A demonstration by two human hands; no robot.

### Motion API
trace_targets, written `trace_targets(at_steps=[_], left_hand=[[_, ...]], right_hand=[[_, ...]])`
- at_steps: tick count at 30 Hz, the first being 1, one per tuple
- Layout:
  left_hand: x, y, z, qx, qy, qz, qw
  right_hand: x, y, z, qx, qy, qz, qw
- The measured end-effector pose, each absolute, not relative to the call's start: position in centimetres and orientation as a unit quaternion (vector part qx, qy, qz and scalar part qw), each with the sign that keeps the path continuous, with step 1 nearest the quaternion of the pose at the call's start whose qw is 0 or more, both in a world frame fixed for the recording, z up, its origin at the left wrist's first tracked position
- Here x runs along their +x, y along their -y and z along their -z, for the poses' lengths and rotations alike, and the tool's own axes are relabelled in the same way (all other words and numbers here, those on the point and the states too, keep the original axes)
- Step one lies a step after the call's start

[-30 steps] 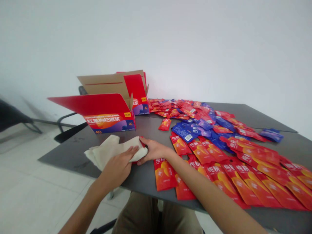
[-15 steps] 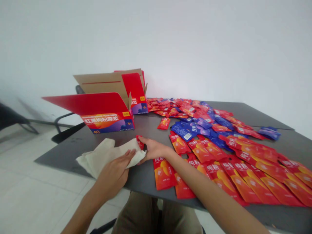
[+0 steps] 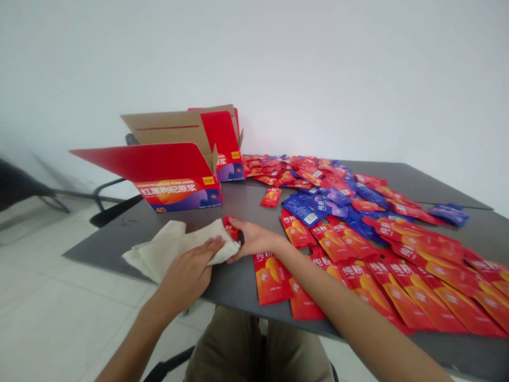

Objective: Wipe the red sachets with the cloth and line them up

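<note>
A folded off-white cloth [image 3: 169, 245] lies near the table's front left edge. My left hand [image 3: 194, 270] grips it, fingers bent and pressed against the fabric. Partly under the cloth's right end is a small red pouch [image 3: 231, 229], of which only one end shows. My right hand [image 3: 252, 240] pinches that pouch from the right, with the thumb on top; its other fingers are partly hidden. Just right of this hand, rows of red-and-orange pouches [image 3: 272, 278] overlap one another. A single red pouch [image 3: 271, 197] lies farther back.
Two open red-and-purple cardboard boxes [image 3: 178, 193] stand at the back left with flaps raised. A heap of red and blue pouches [image 3: 310, 172] spreads over the dark table [image 3: 242, 204] toward the right. Black chairs [image 3: 115, 209] stand beyond the left edge.
The view has shifted slightly. My right hand has turned a little, and more of the pouch's red end shows. My left hand stays on the cloth.
</note>
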State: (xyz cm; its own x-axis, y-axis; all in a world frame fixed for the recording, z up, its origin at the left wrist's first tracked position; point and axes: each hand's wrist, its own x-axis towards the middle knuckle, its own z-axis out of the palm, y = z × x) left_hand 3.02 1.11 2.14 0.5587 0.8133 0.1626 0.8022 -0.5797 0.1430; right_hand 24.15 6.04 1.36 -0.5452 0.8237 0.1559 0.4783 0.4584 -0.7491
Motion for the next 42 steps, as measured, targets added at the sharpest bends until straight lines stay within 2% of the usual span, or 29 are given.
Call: trace_targets(at_steps=[5,11,19,26,32,38,42], left_hand=[[4.7,-3.1,-2.9,0.879,-0.47,-0.076,0.03],[3.5,-0.6,-2.3,0.886,-0.453,-0.093,0.034],[4.9,-4.4,-3.4,0.881,-0.468,-0.065,0.035],[3.4,-1.6,-2.5,0.881,-0.462,-0.094,0.036],[5.0,-3.8,-3.2,0.881,-0.47,-0.057,0.018],[3.3,-0.9,-2.3,0.889,-0.445,-0.104,0.033],[5.0,-2.9,-3.2,0.886,-0.453,-0.086,0.045]], right_hand=[[24.2,-5.9,-1.3,-0.356,0.824,-0.34,0.281],[24.1,-6.3,-0.8,-0.394,0.824,-0.309,0.265],[24.1,-5.8,-1.6,-0.333,0.822,-0.363,0.286],[24.1,-6.2,-1.1,-0.407,0.819,-0.316,0.252],[24.2,-5.9,-1.5,-0.339,0.82,-0.362,0.285],[24.0,-6.3,-1.0,-0.4,0.819,-0.319,0.259],[24.1,-6.0,-1.3,-0.36,0.826,-0.336,0.274]])
